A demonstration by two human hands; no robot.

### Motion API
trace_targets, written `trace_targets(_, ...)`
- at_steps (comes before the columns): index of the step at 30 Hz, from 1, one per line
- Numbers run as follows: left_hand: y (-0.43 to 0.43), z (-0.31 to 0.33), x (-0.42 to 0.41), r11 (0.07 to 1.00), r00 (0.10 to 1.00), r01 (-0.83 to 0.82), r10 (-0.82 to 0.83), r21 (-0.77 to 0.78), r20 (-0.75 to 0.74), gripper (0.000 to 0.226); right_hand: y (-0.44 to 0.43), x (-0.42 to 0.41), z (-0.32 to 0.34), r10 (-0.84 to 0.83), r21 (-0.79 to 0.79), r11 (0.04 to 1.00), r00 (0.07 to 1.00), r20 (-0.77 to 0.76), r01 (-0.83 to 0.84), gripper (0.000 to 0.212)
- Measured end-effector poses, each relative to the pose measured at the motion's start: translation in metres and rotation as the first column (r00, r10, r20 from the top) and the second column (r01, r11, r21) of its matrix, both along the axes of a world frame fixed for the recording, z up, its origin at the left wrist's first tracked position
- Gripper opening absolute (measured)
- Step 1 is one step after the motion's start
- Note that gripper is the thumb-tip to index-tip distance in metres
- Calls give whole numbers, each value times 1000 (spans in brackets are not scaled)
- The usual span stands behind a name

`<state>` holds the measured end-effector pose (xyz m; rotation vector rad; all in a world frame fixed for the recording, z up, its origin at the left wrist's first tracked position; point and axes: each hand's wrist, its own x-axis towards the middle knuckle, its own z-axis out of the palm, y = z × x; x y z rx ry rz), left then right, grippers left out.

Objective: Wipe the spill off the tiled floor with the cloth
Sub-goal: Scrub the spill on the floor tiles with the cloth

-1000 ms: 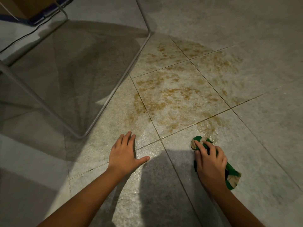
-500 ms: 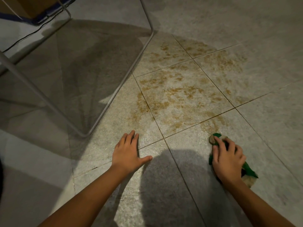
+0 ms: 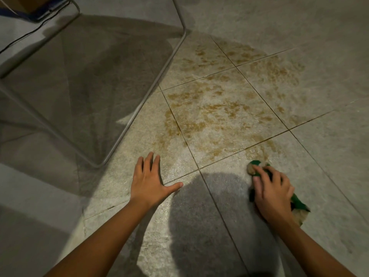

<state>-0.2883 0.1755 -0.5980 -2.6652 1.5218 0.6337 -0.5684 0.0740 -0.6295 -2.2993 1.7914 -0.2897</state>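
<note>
Right hand (image 3: 272, 193) grasps the cloth (image 3: 299, 205), fingers curled over the bunched green-and-cream wad, pressing it on the tiled floor (image 3: 329, 156). Left hand (image 3: 148, 182) is released, flat on the floor with fingers spread, bracing, nothing in it. The cloth sits at the near right edge of the spill (image 3: 225, 108), its front tip just touching the nearest brown patch.

Risks from here:
- The spill is wide, patchy brown, and spread over several tiles. The cloth is small and wadded, and most of it is under the palm. It likely saturates fast and then smears brown film instead of lifting it. Unfolding or turning it would help.
- Grout lines (image 3: 235, 154) cross the stain and look darker. A flat swipe may skip over them and leave residue in the joints.
- The left edge of the stain runs close to the metal frame (image 3: 143, 98). A stroke that way may bump the tube or push liquid under it, where it is harder to reach.
- The floor around the left hand looks glossy, possibly wet, though I cannot tell for sure. With weight on that palm it could slide, or a leftward wipe could drag the stain toward it.
- The far part of the spill is well away from both hands. Reaching it means leaning over the wet area, so a knee or arm may land in it.
- The cable (image 3: 30, 35) at top left is well apart from the stain, low concern.
</note>
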Motion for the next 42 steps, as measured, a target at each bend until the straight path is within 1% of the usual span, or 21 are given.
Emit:
trace_targets(2,1,-1,-1,1000,1000,13,-14,9,18,111,-12,-3,-3,-166,-16,986,985,38,167,53)
trace_targets(3,1,-2,-1,1000,1000,15,-15,5,20,112,-16,1,-4,-213,-50,975,977,31,215,52)
trace_targets(5,1,-3,0,1000,999,17,-17,0,29,118,-20,13,-7,-284,-96,954,959,15,284,49)
trace_targets(7,1,-5,2,1000,999,18,-18,-14,32,127,-21,26,-9,-339,-87,937,941,15,339,44)
trace_targets(9,1,-7,2,999,999,17,-16,-27,33,131,-20,39,-9,-340,-55,939,940,19,341,37)
trace_targets(11,1,-7,2,999,1000,12,-11,-35,29,131,-15,52,-8,-271,-82,959,963,-9,269,33)
trace_targets(14,0,-4,0,999,1000,-10,10,-40,6,131,-2,78,-2,-177,-138,976,983,-47,169,39)
trace_targets(16,0,-1,0,999,1000,-17,17,-34,-18,131,10,91,1,-84,-92,992,996,-21,81,38)
trace_targets(18,-1,2,-1,1000,999,-19,18,-14,-32,127,17,92,4,-12,-47,999,999,-35,10,36)
trace_targets(21,-4,9,-3,999,999,-17,18,30,-34,113,19,88,13,-27,16,1000,999,21,26,33)
trace_targets(23,-5,12,-3,999,999,-7,9,48,-32,111,16,85,20,11,-2,1000,1000,-16,-11,33)
trace_targets(25,-8,14,-3,997,999,-6,10,73,-50,110,13,84,26,105,-4,994,990,-91,-106,25)
trace_targets(28,-12,15,-4,994,998,-7,14,108,-66,108,10,83,33,224,40,975,965,-135,-221,45)
trace_targets(30,-13,15,-4,993,999,0,6,119,-46,109,10,83,32,273,26,962,954,-126,-272,51)
trace_targets(32,-13,14,-3,993,999,-2,6,118,-32,110,15,87,28,316,1,948,942,-112,-318,51)
trace_targets(33,-13,15,-3,993,1000,0,4,117,-31,110,17,89,25,334,-38,940,936,-110,-339,43)
trace_targets(35,-13,15,-3,991,999,-15,19,129,-31,111,18,89,16,383,-101,914,918,-99,-392,21)
trace_targets(37,-15,17,-4,990,999,-36,41,139,-29,112,9,92,9,445,-86,890,894,-57,-449,32)
trace_targets(38,-15,17,-4,989,998,-46,50,138,-29,113,2,93,10,483,-71,871,874,-52,-485,31)
trace_targets(41,-12,19,-6,988,998,-56,59,147,-18,112,-23,95,16,659,-33,746,745,-102,-665,28)
trace_targets(42,-13,20,-7,985,998,-57,59,165,-7,112,-33,94,20,698,7,711,705,-122,-703,28)
